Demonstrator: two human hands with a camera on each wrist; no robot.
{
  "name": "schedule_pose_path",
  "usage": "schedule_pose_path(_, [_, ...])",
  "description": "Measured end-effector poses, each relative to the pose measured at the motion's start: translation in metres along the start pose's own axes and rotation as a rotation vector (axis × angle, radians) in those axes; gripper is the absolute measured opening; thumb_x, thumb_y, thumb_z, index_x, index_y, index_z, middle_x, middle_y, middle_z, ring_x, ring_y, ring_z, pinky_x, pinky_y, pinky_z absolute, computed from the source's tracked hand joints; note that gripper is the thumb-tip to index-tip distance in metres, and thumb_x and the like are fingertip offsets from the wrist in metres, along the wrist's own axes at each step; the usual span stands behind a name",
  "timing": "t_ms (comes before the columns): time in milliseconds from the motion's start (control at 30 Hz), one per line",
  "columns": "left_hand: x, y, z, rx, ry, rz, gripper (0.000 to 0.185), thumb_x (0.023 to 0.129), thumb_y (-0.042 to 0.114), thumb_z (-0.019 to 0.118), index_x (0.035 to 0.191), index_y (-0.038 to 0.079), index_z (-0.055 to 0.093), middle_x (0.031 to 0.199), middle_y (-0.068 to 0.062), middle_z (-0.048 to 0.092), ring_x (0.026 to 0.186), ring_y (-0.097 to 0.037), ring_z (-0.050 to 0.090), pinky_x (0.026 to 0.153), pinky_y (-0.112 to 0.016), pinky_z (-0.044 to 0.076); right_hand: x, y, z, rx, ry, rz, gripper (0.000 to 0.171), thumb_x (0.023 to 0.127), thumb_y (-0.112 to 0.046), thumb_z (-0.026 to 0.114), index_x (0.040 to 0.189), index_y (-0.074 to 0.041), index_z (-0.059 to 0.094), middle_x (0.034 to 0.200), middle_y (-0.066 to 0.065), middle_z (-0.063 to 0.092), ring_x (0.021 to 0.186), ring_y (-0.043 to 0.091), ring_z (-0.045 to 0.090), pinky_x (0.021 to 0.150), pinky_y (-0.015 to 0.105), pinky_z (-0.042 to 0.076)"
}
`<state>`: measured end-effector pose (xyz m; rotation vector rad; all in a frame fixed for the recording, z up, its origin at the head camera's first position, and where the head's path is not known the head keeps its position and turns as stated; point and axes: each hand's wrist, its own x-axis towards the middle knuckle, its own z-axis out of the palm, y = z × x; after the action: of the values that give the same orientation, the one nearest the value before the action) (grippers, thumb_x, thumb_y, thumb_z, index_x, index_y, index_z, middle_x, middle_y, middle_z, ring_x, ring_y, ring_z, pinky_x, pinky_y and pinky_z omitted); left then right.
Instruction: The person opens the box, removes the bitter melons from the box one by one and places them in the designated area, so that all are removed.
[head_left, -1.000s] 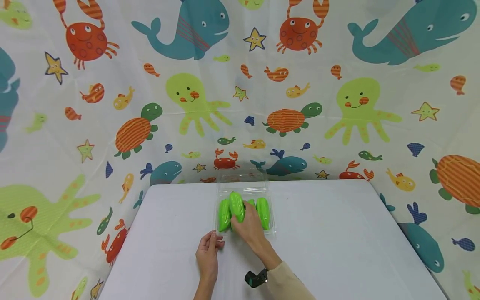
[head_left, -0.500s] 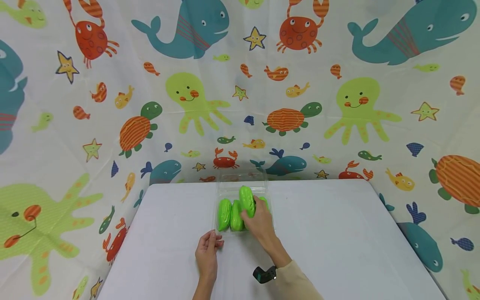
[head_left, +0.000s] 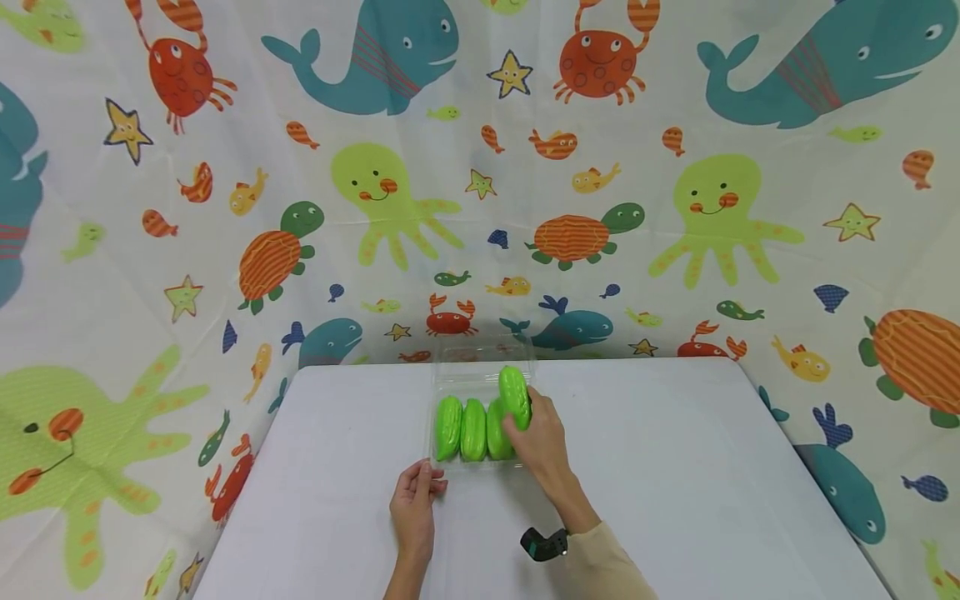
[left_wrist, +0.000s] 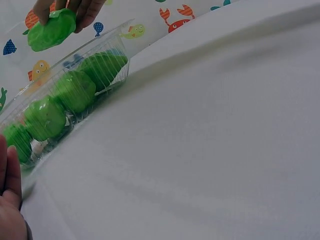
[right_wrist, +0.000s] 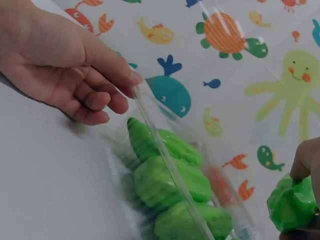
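My right hand [head_left: 542, 433] grips a glossy bright green, long gourd-like piece [head_left: 514, 395], raised over the right end of a clear plastic box [head_left: 489, 387]. Its fingers and thumb wrap the sides of the piece, which hangs above the rim in the left wrist view. Similar green pieces [head_left: 473, 429] lie side by side in the box, with ridged, lumpy surfaces; the rightmost one is partly hidden behind my right hand. At the box's near left corner, my left hand [head_left: 414, 498] pinches the rim [right_wrist: 150, 120] with its fingertips, the other fingers curled in beside the wall.
The box's transparent lid [head_left: 483, 354] stands raised at the back, close to the table's far edge. A white tabletop [head_left: 675, 467] extends on both sides. Behind it hangs a curtain [head_left: 480, 233] printed with sea animals. A black wrist-worn device [head_left: 543, 544] sits on my right wrist.
My right hand has moved rightward along the box with the green piece held above it, uncovering the pieces on the left. The left hand stays at the corner.
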<state>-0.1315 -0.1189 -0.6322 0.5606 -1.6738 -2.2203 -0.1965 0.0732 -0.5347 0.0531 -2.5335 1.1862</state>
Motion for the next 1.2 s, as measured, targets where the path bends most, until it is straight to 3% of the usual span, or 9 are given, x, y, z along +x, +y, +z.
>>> schedule_pose_path(533, [0.003, -0.001, -0.001, 0.002, -0.002, -0.002, 0.039, 0.1, 0.026, 0.063, 0.12, -0.008, 0.058, 0.084, 0.001, 0.071, 0.07, -0.008, 0.067, 0.074, -0.023, 0.062, 0.002, 0.02, -0.013, -0.013, 0.077, 0.048, 0.058, 0.086, -0.023, 0.067, 0.134, 0.007, 0.056, 0.118, 0.024, 0.065, 0.096, 0.033, 0.064, 0.081, 0.049, 0.057])
schedule_pose_path(1200, [0.002, -0.001, -0.002, -0.011, -0.021, 0.008, 0.042, 0.101, 0.025, 0.062, 0.123, -0.01, 0.056, 0.085, 0.0, 0.071, 0.071, -0.007, 0.067, 0.074, -0.023, 0.061, 0.0, 0.049, -0.028, -0.028, 0.079, 0.156, 0.061, 0.087, -0.024, 0.066, 0.138, 0.006, 0.052, 0.115, 0.022, 0.065, 0.087, 0.028, 0.059, 0.071, 0.038, 0.051])
